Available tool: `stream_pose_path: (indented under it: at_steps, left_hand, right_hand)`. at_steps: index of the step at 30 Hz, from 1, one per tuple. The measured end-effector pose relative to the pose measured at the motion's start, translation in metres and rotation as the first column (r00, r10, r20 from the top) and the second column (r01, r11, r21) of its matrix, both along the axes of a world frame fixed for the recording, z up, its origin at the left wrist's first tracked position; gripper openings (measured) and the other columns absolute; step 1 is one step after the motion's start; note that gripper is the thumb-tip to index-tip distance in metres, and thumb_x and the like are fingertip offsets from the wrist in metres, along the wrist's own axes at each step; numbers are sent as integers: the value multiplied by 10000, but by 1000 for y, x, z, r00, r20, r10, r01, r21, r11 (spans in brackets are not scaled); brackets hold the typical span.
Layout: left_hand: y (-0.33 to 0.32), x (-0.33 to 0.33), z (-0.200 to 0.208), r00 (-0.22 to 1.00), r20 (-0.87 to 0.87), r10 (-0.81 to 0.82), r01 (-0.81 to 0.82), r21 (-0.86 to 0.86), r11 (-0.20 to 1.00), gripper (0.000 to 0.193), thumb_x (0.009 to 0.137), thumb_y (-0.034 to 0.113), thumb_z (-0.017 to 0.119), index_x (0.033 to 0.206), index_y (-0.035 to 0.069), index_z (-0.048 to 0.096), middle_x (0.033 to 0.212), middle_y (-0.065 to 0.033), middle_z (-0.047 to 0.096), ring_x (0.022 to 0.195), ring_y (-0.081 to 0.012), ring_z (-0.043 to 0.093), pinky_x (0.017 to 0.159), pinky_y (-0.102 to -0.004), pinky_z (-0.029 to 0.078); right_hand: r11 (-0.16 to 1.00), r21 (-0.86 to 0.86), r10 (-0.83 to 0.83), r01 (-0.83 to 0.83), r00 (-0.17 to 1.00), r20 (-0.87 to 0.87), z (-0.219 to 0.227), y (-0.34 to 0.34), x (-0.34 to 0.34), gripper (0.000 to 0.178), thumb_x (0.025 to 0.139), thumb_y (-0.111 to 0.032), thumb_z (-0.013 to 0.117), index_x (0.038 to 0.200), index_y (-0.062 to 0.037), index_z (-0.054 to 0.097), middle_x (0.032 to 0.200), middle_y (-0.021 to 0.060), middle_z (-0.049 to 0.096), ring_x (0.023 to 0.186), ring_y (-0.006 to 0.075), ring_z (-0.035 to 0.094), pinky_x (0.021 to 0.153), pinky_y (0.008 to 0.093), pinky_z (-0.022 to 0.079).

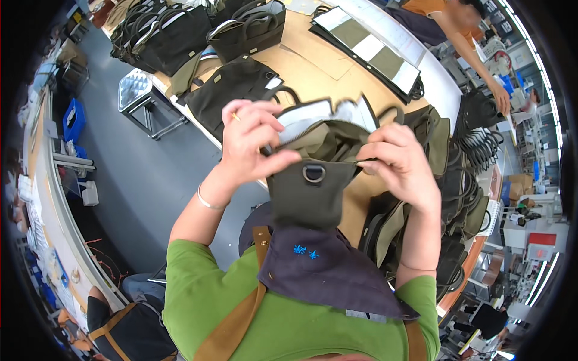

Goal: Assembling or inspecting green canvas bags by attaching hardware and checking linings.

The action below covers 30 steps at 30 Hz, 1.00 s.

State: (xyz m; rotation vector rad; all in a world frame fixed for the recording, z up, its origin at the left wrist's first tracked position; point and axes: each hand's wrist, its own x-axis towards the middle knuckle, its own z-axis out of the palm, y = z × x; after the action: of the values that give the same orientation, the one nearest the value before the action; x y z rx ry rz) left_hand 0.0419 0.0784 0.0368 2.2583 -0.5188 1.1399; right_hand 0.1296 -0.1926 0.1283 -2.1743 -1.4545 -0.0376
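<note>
Long tan worktable (313, 66) carries finished-looking dark canvas totes: 1 row with handles at the far end (174, 33), flat ones stacked mid-table (232, 84), a floppy heap at the right edge (463, 180). So plenty looks done; the piece in hand reads as mid-check, judging by the opened top. Olive canvas bag (313, 174) is held up in front of the chest, above the table edge, pale lining showing. Left hand (250, 141) pinches its zipper edge; right hand (400, 162) grips the opposite rim. Small metal D-ring (313, 173) on the front.
</note>
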Motion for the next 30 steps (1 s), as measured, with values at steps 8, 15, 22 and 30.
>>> stream_pose_path:
  at_steps: [8,15,22,30]
  left_hand:
    - [-60,-36,-57,680,-731,-53,261,174,950,280,767,323,767,805,101,601,778,-43,598,732,-262,632,717,-376,489]
    - [-75,-6,-49,701,-713,11,117,130,985,267,806,283,724,940,86,604,827,-120,650,771,-341,644,662,-444,505]
    - [-75,20,-71,534,-820,-206,143,-153,978,187,811,41,535,995,67,562,765,-172,635,719,-372,640,648,-478,470]
    - [-59,29,-65,432,-833,-345,297,-230,927,343,763,-45,499,1053,51,655,824,-125,575,754,-285,607,663,-395,478]
  right_hand:
    - [955,-288,-95,67,992,-82,-122,-32,8,135,755,-45,648,851,-128,694,865,9,574,914,222,557,813,361,447]
    - [938,-291,-209,190,977,-34,-137,-53,-6,157,783,-34,602,881,-128,682,889,26,558,932,232,544,846,362,443]
    - [910,-213,-301,356,920,252,-115,-43,-23,242,731,-30,648,939,-148,684,1043,40,566,1042,269,539,904,414,409]
    - [851,-267,-517,453,812,-269,-160,9,-59,162,792,-137,680,940,-101,626,922,115,629,892,342,643,751,444,518]
